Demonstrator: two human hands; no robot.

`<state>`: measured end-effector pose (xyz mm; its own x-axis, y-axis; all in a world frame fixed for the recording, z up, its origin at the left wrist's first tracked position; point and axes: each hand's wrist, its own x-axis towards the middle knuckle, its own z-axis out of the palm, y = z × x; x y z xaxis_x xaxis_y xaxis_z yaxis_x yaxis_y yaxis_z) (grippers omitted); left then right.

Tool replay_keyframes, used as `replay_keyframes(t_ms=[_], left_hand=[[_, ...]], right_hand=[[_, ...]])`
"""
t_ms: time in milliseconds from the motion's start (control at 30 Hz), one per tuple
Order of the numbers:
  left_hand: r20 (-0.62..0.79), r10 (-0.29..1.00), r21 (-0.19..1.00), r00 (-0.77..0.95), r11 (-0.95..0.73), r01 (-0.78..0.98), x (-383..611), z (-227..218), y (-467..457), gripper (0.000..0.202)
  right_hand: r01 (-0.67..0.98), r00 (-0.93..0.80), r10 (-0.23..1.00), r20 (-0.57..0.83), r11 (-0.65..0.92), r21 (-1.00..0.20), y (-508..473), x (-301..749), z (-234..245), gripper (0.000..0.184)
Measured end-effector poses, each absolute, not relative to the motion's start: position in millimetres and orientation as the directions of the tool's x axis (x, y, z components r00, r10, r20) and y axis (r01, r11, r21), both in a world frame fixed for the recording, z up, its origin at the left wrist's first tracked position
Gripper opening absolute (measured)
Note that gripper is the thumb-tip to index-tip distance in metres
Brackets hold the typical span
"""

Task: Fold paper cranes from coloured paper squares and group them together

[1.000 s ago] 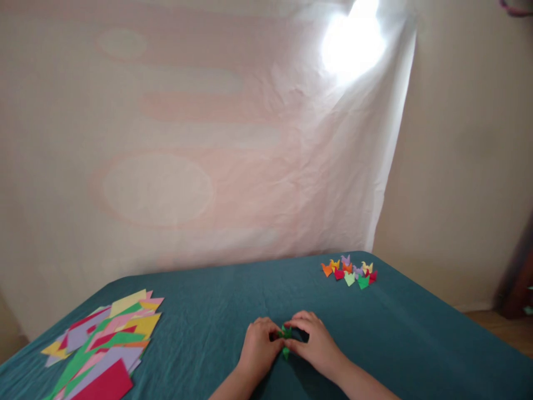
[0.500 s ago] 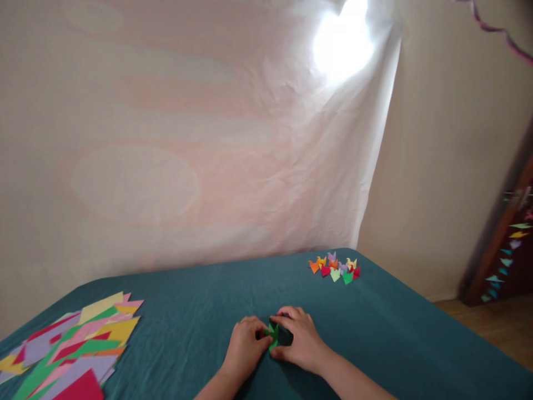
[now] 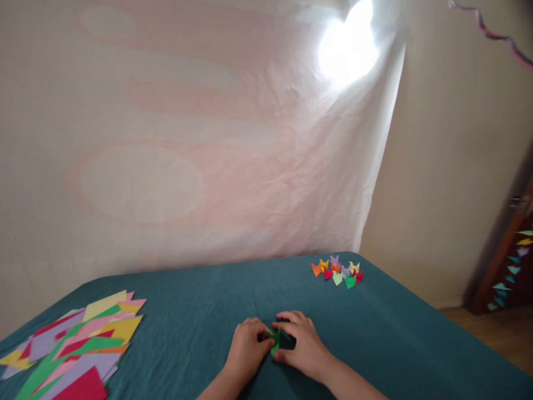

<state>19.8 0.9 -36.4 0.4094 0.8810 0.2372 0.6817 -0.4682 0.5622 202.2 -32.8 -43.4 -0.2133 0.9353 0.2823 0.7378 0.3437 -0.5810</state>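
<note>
Left hand (image 3: 249,345) pinches green paper (image 3: 275,345), right hand (image 3: 305,346) around it, grip parted

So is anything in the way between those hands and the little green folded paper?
Nothing visible is. The left hand pinches the green folded paper, and the right hand curves around its other side; whether that one touches is hard to tell. The paper birds sit farther off.

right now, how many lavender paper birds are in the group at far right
2: one lavender bird at the back, a second lavender bird nearer, between the light green bird and pale yellow bird. More could be hidden.
</note>
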Motion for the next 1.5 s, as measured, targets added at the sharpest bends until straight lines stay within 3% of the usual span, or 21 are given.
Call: replay_keyframes(t_ms=[67,133,667,1000,1500], left_hand=[[0.241,0.879,0.56,0.412,-0.473,0.68,20,-37,1,0.011],[0.242,0.877,0.561,0.415,-0.476,0.677,19,-37,2,0.011],[0.24,0.859,0.537,0.453,-0.506,0.675,15,-32,2,0.012],[0.275,0.78,0.379,0.562,-0.625,0.682,10,-22,-2,0.013],[0.241,0.814,0.381,0.528,-0.58,0.72,11,-15,-3,0.013]], right_hand=[[0.723,-0.13,0.935,0.33,0.317,-0.614,-31,200,-45,0.023],[0.719,-0.084,0.929,0.359,0.306,-0.623,-29,197,-47,0.005],[0.775,-0.179,0.905,0.385,0.371,-0.512,-33,189,-39,0.007],[0.824,-0.26,0.887,0.382,0.41,-0.391,-35,190,-33,0.006],[0.819,-0.235,0.901,0.365,0.386,-0.424,-33,191,-35,0.006]])
